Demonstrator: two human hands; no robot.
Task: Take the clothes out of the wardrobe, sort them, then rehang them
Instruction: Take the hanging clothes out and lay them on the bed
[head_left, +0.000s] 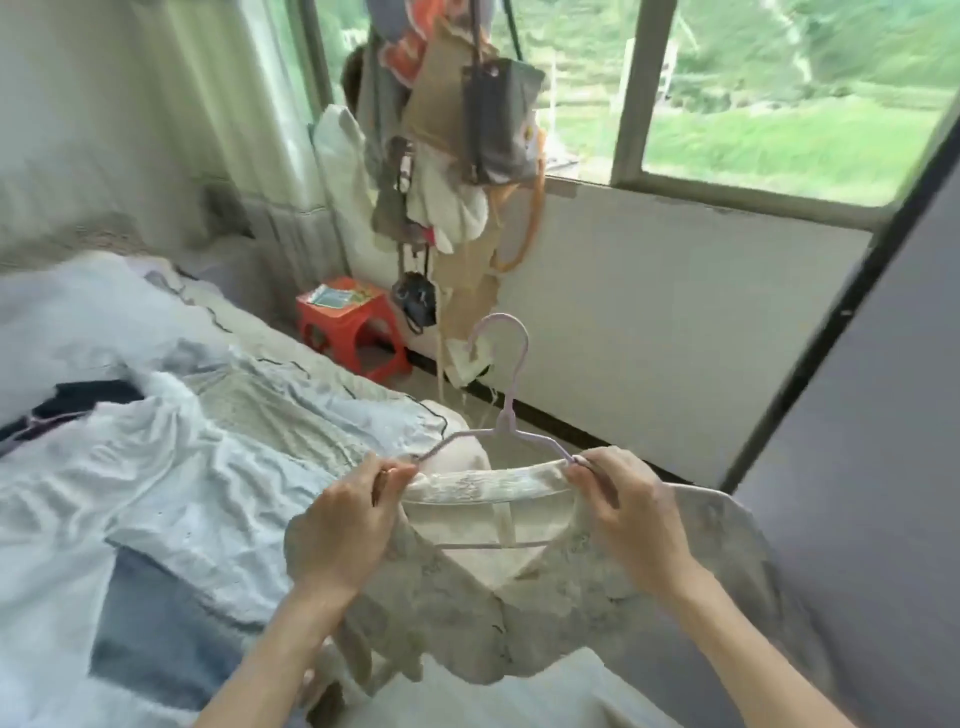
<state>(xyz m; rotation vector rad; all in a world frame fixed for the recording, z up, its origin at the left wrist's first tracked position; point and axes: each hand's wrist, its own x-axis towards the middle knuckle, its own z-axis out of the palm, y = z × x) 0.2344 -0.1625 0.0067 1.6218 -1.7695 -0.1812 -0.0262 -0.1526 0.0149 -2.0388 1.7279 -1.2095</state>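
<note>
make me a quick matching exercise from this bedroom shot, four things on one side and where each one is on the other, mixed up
Things:
1. hanger
2. stool
3. lace top
4. bags

Places:
A. hanging in a bunch in front of the window
B. on the floor between the bed and the wall
C. hook up, an end in the left hand and the right hand
D. draped on the hanger, neckline pinched by both hands

Pairs: 1-C, 2-B, 3-D, 4-A

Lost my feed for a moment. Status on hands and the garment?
Left hand and right hand each pinch the lace top neckline on the lilac hanger. Top draped on the hanger. Nothing blocking; bed at left.
</note>
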